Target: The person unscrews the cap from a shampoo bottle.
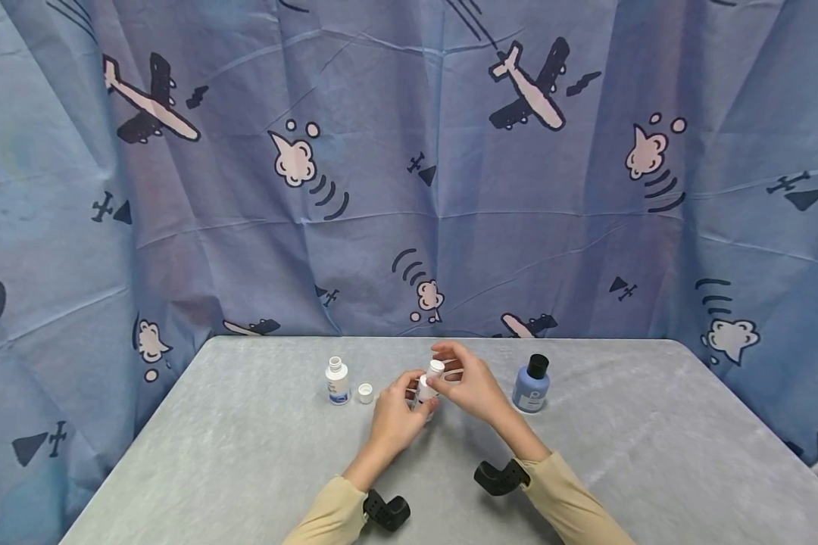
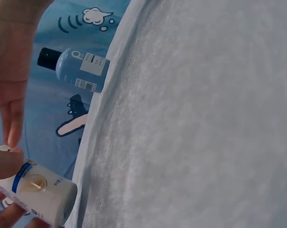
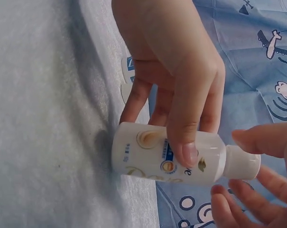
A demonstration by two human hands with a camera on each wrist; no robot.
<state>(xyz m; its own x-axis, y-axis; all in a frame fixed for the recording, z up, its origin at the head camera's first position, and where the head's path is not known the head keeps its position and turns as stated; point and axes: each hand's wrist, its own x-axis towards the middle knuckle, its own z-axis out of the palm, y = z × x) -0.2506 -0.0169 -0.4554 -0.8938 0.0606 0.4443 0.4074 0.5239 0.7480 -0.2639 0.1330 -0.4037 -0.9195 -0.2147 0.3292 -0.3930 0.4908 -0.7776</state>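
Observation:
My left hand holds a white bottle round its body, thumb across the front label. In the right wrist view the bottle lies sideways, its white cap on the neck. My right hand is at the cap end, its thumb by the neck and its fingers spread loosely around the cap, not visibly gripping it. Left of the hands stand a second white bottle, uncapped with its neck bare, and a loose white cap. To the right is a blue bottle with a black cap.
A grey cloth-covered table lies under everything. Behind its far edge hangs a blue curtain printed with airplanes. Each wrist carries a black band.

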